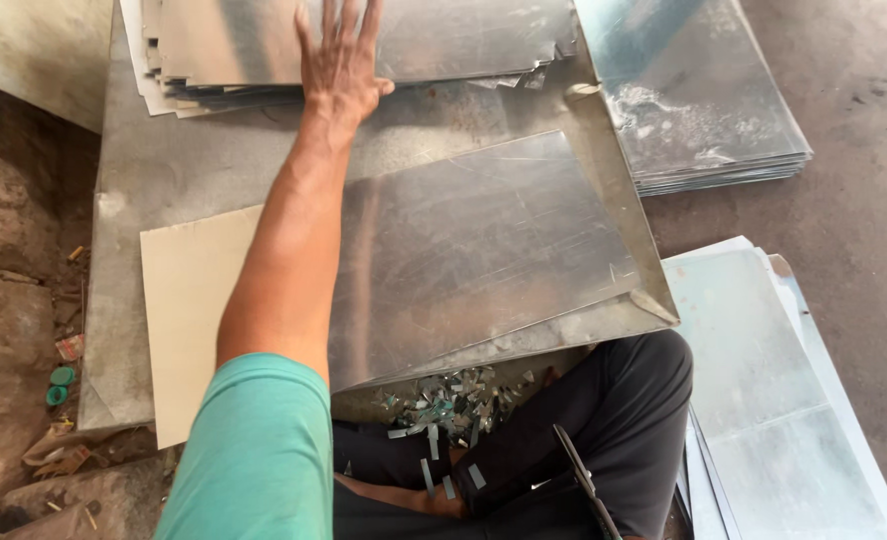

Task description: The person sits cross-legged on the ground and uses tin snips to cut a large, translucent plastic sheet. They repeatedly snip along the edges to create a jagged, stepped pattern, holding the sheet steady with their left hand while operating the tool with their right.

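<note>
A left hand [339,60] lies spread on the stack of metal sheets [264,45] at the far edge of the work board [124,190].

The fingers are open and flat, palm down on the top sheet, gripping nothing; the bare forearm reaches out from a teal sleeve [254,455]. The right hand is out of sight, so its grip cannot be told. Nearer than the stack, a single large sheet [474,250] lies at a slant on the board, covering part of a beige sheet [189,320]. Below the board's near edge, small metal offcuts [444,405] litter the person's lap, and shears [584,490] rest on the dark trousers. To the right of the board, another stack [694,100] sits on the floor, with pale blue-white sheets [764,400] nearer.
</note>
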